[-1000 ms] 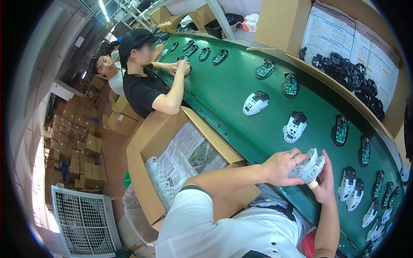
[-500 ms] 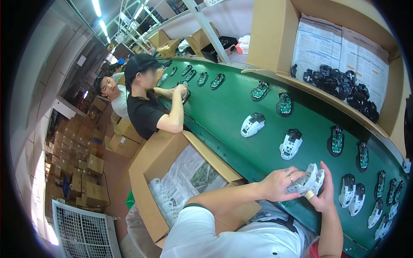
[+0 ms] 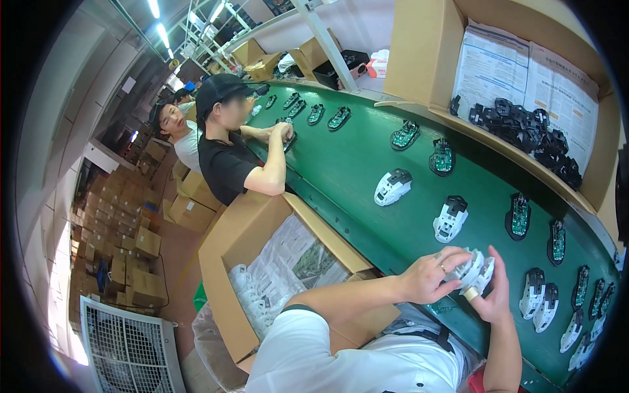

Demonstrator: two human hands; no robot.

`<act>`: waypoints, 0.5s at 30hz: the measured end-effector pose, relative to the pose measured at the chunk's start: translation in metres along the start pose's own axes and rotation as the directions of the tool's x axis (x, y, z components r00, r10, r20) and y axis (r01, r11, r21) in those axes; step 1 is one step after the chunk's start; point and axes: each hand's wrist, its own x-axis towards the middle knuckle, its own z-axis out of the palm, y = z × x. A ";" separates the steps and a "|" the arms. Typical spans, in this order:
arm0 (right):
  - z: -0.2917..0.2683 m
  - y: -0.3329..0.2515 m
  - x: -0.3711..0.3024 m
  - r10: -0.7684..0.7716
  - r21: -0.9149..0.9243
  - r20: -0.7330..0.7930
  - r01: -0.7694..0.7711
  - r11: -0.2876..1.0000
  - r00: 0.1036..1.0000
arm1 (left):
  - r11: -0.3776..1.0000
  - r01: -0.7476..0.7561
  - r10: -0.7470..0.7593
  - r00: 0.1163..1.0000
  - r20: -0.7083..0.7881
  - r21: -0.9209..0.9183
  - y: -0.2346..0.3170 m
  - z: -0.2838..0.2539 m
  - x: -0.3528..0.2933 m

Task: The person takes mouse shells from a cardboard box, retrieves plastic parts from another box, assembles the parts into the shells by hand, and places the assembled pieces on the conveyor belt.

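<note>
left hand [image 3: 430, 278] and right hand [image 3: 493, 298] pinch white curved plastic shells [image 3: 474, 270]. a smooth green desk [image 3: 341, 164] stretches beyond.

White shell pieces [image 3: 473, 271] were partly covered by left hand [image 3: 430, 278] and right hand [image 3: 495, 298]; count could not be told. Right forearm [image 3: 504, 357] ran off lower edge. Co-worker's hands [image 3: 278, 133] masked part of dark piece [image 3: 291, 143] beneath. Newspaper sheets [image 3: 496, 65] carried print too small to read. Fan grille [image 3: 131, 347] was cut by lower edge, upper-right carton [image 3: 418, 62] by top edge.
</note>
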 end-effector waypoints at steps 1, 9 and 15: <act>0.001 0.001 0.000 0.000 0.000 0.005 0.000 1.000 1.000 | 1.000 0.001 0.000 0.999 0.038 -0.010 0.000 0.000 0.000; 0.002 0.010 -0.001 -0.171 -0.194 0.018 0.171 0.966 0.985 | 1.000 0.011 -0.009 0.999 0.048 -0.029 -0.001 -0.002 0.000; 0.006 -0.002 0.003 -0.337 -0.427 0.111 0.351 0.833 0.935 | 0.999 -0.004 0.001 0.998 -0.070 -0.046 0.002 -0.004 -0.003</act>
